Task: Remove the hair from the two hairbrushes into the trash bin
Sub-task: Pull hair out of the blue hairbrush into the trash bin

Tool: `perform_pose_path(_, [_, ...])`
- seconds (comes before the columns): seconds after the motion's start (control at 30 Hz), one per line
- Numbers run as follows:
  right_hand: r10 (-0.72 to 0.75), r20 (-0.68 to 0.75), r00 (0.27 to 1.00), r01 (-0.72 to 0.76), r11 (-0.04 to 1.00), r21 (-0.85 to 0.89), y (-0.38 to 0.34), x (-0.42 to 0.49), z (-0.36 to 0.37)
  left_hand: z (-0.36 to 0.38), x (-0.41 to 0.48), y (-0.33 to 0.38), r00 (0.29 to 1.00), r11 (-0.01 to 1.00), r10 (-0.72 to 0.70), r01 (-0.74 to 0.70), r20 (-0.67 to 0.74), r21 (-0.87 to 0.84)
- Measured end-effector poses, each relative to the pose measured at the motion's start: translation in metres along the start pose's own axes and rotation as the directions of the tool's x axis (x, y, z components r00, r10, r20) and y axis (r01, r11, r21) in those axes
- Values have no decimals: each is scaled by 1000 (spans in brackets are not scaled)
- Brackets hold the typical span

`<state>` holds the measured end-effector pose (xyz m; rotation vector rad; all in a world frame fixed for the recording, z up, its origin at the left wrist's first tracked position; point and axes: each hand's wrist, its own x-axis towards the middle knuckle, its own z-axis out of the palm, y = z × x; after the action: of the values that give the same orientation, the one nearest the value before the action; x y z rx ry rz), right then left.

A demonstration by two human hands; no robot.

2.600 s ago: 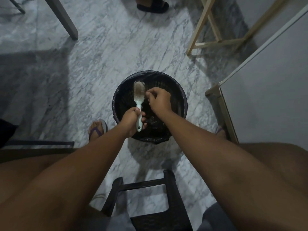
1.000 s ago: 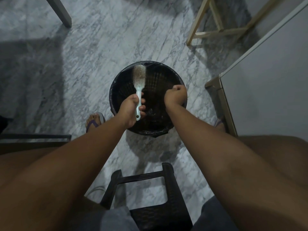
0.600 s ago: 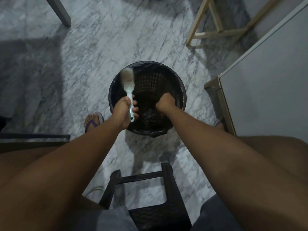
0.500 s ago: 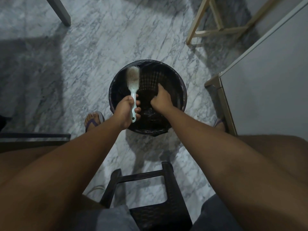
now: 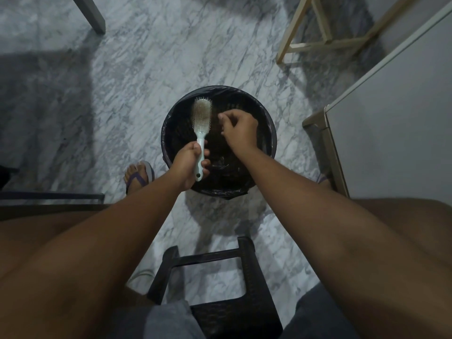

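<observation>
A pale green hairbrush [image 5: 202,113] with a mat of light hair in its bristles is held upright over the black-lined trash bin [image 5: 220,88]. My left hand [image 5: 188,165] grips its handle above the bin's near edge. My right hand [image 5: 241,130] hovers over the bin just right of the brush head. Its fingers are curled and its thumb and forefinger are pinched close to the bristles, with no hair visible in them. Only one brush is in sight.
The bin stands on a marble floor between my knees. A dark plastic stool [image 5: 220,289] is under me. A white cabinet [image 5: 391,118] stands on the right, a wooden frame [image 5: 318,45] at the back right, and a table leg [image 5: 93,15] at the back left. My sandalled foot [image 5: 138,177] is left of the bin.
My right hand dipped low into the bin, then rose again toward the brush head. The brush swung slightly left and has returned upright over the bin.
</observation>
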<state>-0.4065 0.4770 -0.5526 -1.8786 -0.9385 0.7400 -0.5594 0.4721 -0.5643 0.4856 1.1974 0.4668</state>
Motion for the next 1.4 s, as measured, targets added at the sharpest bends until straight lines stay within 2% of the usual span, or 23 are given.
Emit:
perform_pose_path(0.13, [-211,-159,965,219,975,37,-11,7,-8,1,2,-4,998,997,-20,16,-51,-70])
perform_pose_path(0.27, [-309,-341,888,359,928,94,-35,17,-20,1,1,-5,994,984,-53,36,-92,-172])
perform_pose_path(0.37, [-252,-494,832,381,907,179,-45,17,-29,-1,-1,-5,995,985,-43,27,-95,-169])
perform_pose_path(0.43, [-163,-502,849,284,943,174,-36,11,-35,0,-2,-4,995,986,-31,15,-91,-166])
perform_pose_path(0.47, [-117,-422,899,178,978,107,-28,9,-37,0,-3,-3,996,988,-25,11,-87,-155])
perform_pose_path(0.5, [-41,-256,966,41,999,-7,-19,6,-40,0,-3,-2,997,991,-20,9,-80,-136])
perform_pose_path(0.53, [95,-28,995,-99,975,-200,-11,3,-43,1,-3,-2,998,994,-15,7,-67,-113])
perform_pose_path(0.57, [263,186,947,-149,871,-469,-6,-1,-44,1,-2,-2,998,996,-12,7,-54,-90])
perform_pose_path(0.6, [436,331,837,-107,723,-682,-2,-5,-43,1,-2,-3,999,998,-13,10,-38,-69])
perform_pose_path(0.63, [534,392,749,-31,619,-785,0,-6,-41,1,-2,-3,1000,999,-14,13,-26,-49])
perform_pose_path(0.67, [529,420,737,1,622,-783,0,-6,-38,2,-2,-4,1000,999,-16,15,-14,-31])
perform_pose_path(0.7, [444,429,787,-11,705,-709,-3,-6,-35,2,-2,-5,1000,1000,-16,16,-5,-16])
perform_pose_path(0.77, [237,350,906,-78,907,-414,-11,-4,-29,3,-2,-6,1000,1000,-17,17,14,7])
perform_pose_path(0.8, [197,294,935,-119,958,-262,-14,-1,-24,4,-2,-6,1000,1000,-20,19,24,17])
perform_pose_path(0.87, [200,238,951,-190,980,-66,-21,4,-17,4,-2,-7,999,999,-22,20,43,45])
perform_pose_path(1.03, [67,166,984,-50,994,-101,-19,15,-14,5,-1,-6,998,998,-5,1,65,56])
perform_pose_path(1.13, [27,77,997,-26,999,-19,-17,16,-16,3,0,-5,998,999,-16,14,57,32])
perform_pose_path(1.2, [-65,-7,998,65,998,5,-19,15,-19,8,-2,-5,999,1000,-24,24,49,4])
perform_pose_path(1.3, [-219,-136,966,226,974,36,-27,12,-28,16,-4,-5,999,994,-35,36,9,-106])
perform_pose_path(1.4, [-329,-271,905,360,930,75,-36,13,-39,12,-1,-3,998,987,-43,36,-40,-160])
